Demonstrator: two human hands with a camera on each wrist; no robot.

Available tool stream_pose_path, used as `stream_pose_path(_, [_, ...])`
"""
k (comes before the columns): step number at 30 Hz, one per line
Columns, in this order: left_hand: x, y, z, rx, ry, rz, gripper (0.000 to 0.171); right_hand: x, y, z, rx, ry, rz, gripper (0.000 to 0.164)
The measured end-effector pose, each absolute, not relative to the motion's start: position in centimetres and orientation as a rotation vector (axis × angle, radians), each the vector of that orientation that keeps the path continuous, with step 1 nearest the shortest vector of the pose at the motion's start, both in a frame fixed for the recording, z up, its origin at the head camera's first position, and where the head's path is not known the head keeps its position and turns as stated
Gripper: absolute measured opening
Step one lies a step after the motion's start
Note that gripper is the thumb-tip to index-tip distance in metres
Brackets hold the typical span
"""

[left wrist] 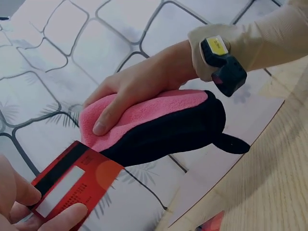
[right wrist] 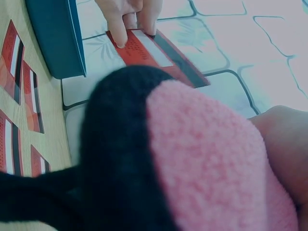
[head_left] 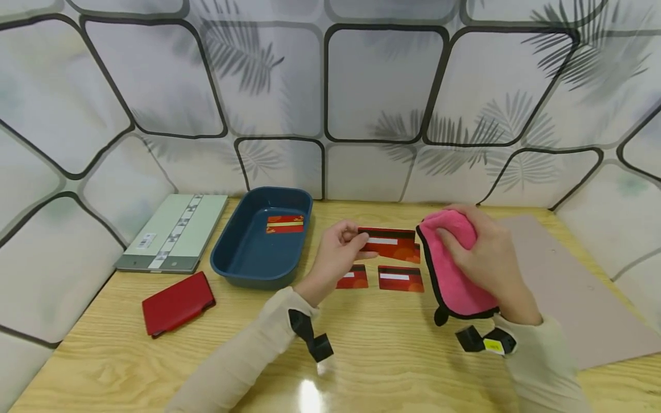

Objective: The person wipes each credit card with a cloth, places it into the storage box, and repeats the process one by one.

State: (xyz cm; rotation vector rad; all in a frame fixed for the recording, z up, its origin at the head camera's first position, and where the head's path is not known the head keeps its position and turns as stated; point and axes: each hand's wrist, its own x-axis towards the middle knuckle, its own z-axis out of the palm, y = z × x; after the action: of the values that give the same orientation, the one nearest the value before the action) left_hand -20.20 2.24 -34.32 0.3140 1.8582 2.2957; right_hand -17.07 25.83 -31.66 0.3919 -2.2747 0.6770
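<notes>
My left hand point(head_left: 338, 252) pinches a red card point(head_left: 382, 241) by its left end, thumb in front. The card's striped back, with a white signature panel, faces me. My right hand point(head_left: 482, 258) grips a folded pink cloth point(head_left: 454, 287) with black edging and a black loop. In the head view the cloth's left edge is close to the card's right end; I cannot tell whether they touch. Below the held card lie more red cards, one at right point(head_left: 401, 279) and one at left point(head_left: 355, 277). The right wrist view shows several cards on the table point(right wrist: 12, 62).
A blue tray point(head_left: 222, 267) stands left of my left hand, holding a red and gold card point(head_left: 285, 224). Farther left are a pale green folder-like item point(head_left: 139, 229) and a red wallet-like case point(head_left: 178, 304). A greyish flat board point(head_left: 573, 287) lies at right. A patterned curtain point(head_left: 382, 86) closes the back.
</notes>
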Motion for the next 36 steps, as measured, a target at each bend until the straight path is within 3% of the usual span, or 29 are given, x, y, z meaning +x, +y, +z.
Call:
stream_pose_path(6, [-20.1, 1.8, -33.7, 0.306, 1.909, 2.316, 0.015, -17.3, 26.3, -31.7, 0.382, -2.276, 0.654, 0.032])
stream_pose_path(13, [-20.0, 1.3, -33.8, 0.446, 2.375, 2.255, 0.02, -17.6, 26.3, -31.6, 0.385, -2.274, 0.653, 0.032])
stream_pose_path(20, [-20.1, 1.2, -34.2, 0.599, 2.194, 2.371, 0.032, -17.6, 26.3, -31.6, 0.392, -2.281, 0.66, 0.032])
stream_pose_path(26, [-20.5, 0.0, -34.6, 0.383, 2.162, 2.37, 0.034, -17.4, 26.1, -31.7, 0.396, -2.284, 0.654, 0.032])
stream_pose_path(36, [-22.5, -4.2, -34.7, 0.018, 2.003, 2.521, 0.024, -16.9, 25.4, -31.8, 0.396, -2.289, 0.656, 0.031])
